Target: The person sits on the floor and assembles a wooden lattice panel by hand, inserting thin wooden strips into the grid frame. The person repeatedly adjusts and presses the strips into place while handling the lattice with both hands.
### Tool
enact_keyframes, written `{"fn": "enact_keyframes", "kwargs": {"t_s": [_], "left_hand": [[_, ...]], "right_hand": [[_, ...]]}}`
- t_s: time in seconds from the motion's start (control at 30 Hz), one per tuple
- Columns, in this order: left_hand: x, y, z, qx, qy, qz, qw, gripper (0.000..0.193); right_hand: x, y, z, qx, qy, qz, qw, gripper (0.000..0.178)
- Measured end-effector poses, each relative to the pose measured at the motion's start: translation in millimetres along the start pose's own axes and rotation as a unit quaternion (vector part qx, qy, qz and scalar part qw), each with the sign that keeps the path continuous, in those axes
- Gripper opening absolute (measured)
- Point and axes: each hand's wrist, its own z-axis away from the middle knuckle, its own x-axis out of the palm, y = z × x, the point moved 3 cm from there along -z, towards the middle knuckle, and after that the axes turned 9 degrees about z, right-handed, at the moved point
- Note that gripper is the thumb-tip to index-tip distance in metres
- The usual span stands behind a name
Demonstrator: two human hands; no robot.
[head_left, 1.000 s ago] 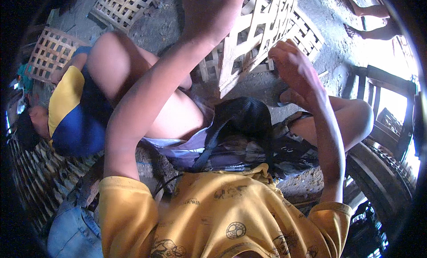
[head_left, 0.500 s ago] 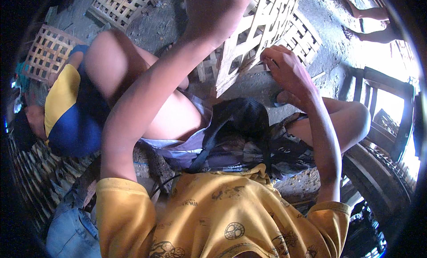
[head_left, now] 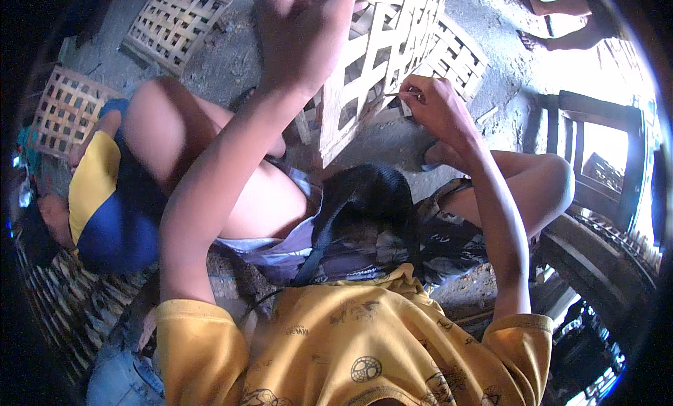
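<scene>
A pale woven bamboo panel [head_left: 357,84] with an open lattice and a flat wooden edge strip stands tilted in front of me. My left hand [head_left: 301,35] is at its left edge, closed on it; part of the fingers is cut off by the top of the picture. To the right of the panel's lower part, my right hand [head_left: 436,103] is closed in a pinch. A thin, short strip [head_left: 392,94] sticks out from its fingertips toward the lattice. Whether the strip touches the panel, I cannot tell.
Another lattice panel [head_left: 459,59] lies behind on the ground. Two more woven panels [head_left: 175,24] [head_left: 73,112] are at the left, one beside a person in blue and yellow [head_left: 116,203]. Someone's legs [head_left: 568,21] show at the upper right. A wooden frame [head_left: 603,112] stands at the right.
The panel and my left hand have shifted left and slightly down in the picture. My right hand has drawn its fingers together, and the thin strip now shows at its fingertips.
</scene>
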Motion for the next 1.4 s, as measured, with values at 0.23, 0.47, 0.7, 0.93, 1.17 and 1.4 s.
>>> {"fn": "enact_keyframes", "kwargs": {"t_s": [0.23, 0.47, 0.7, 0.93, 1.17, 1.4], "left_hand": [[7, 1, -1, -0.087, 0.035, 0.026, 0.995, 0.026], [-2, 9, -8, -0.108, 0.016, -0.030, 0.994, 0.028], [-10, 33, -22, -0.080, -0.016, -0.060, 0.995, 0.030], [-8, 48, -29, -0.104, -0.094, -0.062, 0.988, 0.029], [17, 36, -18, -0.112, -0.181, 0.033, 0.977, 0.042], [14, 35, -24, -0.111, -0.207, 0.016, 0.972, 0.043]], "right_hand": [[17, 4, 5, 0.012, -0.045, -0.092, 0.995, 0.020], [-15, 4, -6, 0.060, 0.102, -0.008, 0.993, 0.022], [-74, 54, -6, 0.125, 0.219, -0.022, 0.967, 0.027], [-95, 49, 4, 0.082, 0.371, -0.085, 0.921, 0.027], [-92, -3, 8, 0.064, 0.317, -0.176, 0.930, 0.032], [-102, -63, 23, -0.111, 0.323, -0.160, 0.926, 0.051]]}}
